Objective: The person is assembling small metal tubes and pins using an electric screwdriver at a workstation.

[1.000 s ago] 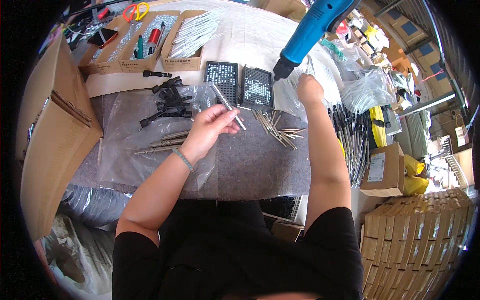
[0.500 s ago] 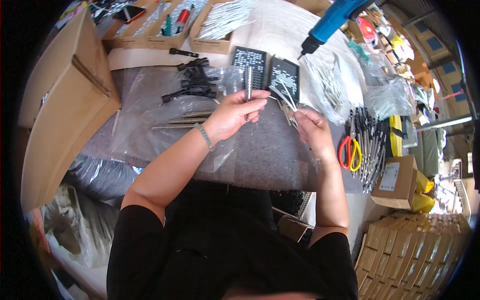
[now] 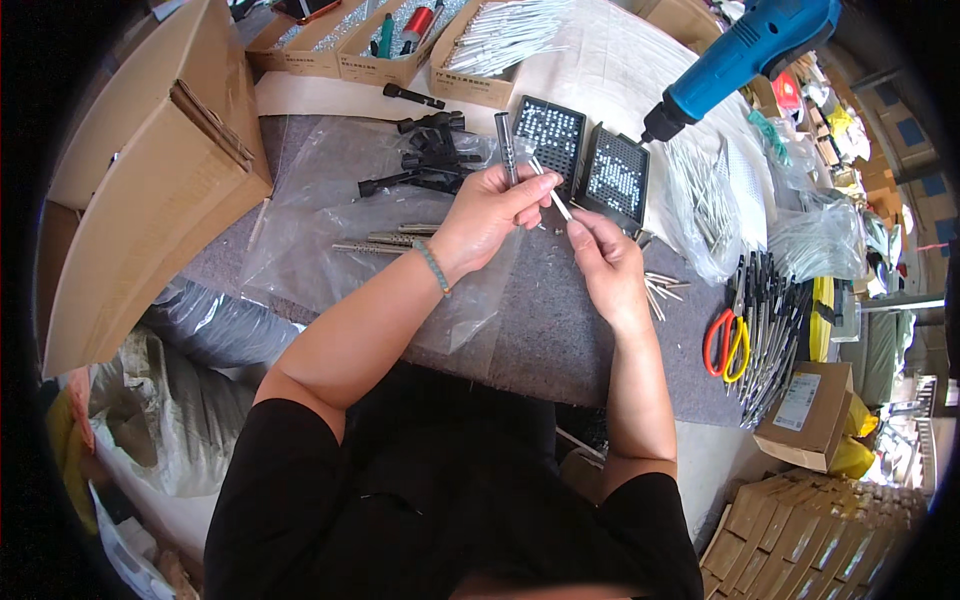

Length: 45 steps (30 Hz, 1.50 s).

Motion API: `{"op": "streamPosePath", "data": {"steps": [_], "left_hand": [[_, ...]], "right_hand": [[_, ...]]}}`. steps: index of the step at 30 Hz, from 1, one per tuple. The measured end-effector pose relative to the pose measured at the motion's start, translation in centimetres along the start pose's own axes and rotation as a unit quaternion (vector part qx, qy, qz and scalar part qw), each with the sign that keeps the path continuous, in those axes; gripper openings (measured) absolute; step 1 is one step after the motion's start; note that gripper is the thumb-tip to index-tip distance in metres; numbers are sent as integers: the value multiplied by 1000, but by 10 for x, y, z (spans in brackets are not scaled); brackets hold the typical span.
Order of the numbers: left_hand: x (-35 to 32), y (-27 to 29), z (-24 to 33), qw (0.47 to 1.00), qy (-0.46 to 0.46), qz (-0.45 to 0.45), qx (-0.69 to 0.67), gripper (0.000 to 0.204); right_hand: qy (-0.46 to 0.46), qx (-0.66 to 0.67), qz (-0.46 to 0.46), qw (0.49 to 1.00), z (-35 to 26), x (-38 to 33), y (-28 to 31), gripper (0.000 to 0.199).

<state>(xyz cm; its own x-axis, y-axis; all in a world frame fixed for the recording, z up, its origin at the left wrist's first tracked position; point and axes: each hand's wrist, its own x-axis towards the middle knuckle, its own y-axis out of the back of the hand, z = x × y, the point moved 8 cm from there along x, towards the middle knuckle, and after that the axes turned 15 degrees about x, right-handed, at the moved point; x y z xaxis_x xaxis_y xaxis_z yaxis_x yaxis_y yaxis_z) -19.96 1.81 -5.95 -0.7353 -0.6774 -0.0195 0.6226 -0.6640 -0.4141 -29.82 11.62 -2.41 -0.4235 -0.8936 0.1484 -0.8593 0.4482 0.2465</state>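
My left hand [image 3: 497,218] is closed around a slim silver metal tube [image 3: 505,135] with small holes along its side, held nearly upright. A thin white rod [image 3: 559,204] slants between my hands; my right hand [image 3: 608,262] pinches its lower end between thumb and fingers. Its upper part passes by my left thumb and fingertip. Just beyond my hands lie two black trays [image 3: 618,178] with rows of holes and small pale pieces in them. Several short thin rods [image 3: 661,291] rest on the grey mat beside my right wrist.
Black plastic parts [image 3: 436,150] and several metal tubes [image 3: 392,243] lie on clear film at left. A blue power driver [image 3: 735,62] hangs at upper right. Scissors [image 3: 728,345] sit by a pile of dark-tipped rods [image 3: 775,330]. Cardboard trays [image 3: 475,85] line the back; a large carton [image 3: 150,200] stands left.
My right hand has come closer to my left. One white rod shows between them, where thin white pieces fanned from my right hand before. The whole view has shifted.
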Motion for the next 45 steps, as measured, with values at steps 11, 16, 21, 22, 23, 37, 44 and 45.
{"op": "streamPosePath", "data": {"steps": [11, 16, 21, 22, 23, 37, 44, 45], "left_hand": [[8, 18, 20, 963, -14, 35, -268, 25], [9, 27, 25, 955, -43, 25, -291, 14], [6, 27, 27, 956, -46, 33, -286, 13], [7, 26, 27, 956, -46, 32, -287, 13], [6, 24, 27, 956, -45, 31, -288, 14], [6, 16, 13, 989, -32, 19, -146, 22], [2, 2, -2, 998, 10, -31, -48, 18], [2, 3, -1, 1000, 4, -20, -21, 20]], "right_hand": [[94, 81, 122, 985, -7, -3, 26, 15], [70, 50, 64, 994, -4, -8, 11, 15], [75, 32, 75, 994, -6, -8, 9, 14], [75, 31, 76, 994, -6, -7, 7, 14], [120, -18, 87, 989, -14, -7, 6, 13], [190, -135, 109, 966, -31, -9, 2, 11], [114, -163, 80, 977, -18, -2, -2, 22], [54, -175, 56, 982, -13, 0, -4, 29]]}}
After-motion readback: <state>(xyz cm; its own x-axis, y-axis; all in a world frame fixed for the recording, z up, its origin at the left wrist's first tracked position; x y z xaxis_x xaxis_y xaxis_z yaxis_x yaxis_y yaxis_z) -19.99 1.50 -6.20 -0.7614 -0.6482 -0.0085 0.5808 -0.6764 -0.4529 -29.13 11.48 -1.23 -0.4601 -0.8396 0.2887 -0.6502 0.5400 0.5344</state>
